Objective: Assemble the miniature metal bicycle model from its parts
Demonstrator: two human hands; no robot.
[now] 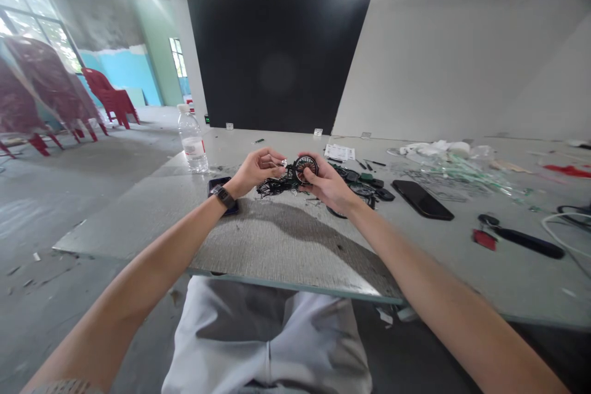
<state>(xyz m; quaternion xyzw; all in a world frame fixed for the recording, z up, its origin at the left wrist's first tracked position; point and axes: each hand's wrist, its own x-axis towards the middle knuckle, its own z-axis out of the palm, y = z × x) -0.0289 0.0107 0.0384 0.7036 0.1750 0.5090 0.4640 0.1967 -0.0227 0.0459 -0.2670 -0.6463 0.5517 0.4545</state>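
My right hand (329, 186) is closed around a small black spoked wheel (305, 167), held up just above the grey table (277, 240). My left hand (257, 170), with a dark watch on its wrist, pinches a tiny pale part right beside the wheel; I cannot make out what it is. Under both hands lies a tangle of thin black parts (277, 186). More small black and green pieces (369, 184) are spread just right of my right hand.
A water bottle (192, 140) stands at the left of the table, a dark phone (221, 188) lies under my left wrist, another black phone (422, 199) to the right. Clear plastic sprues (457, 172), a black-handled tool (521, 237), a white cable and red chairs (111, 98) are around.
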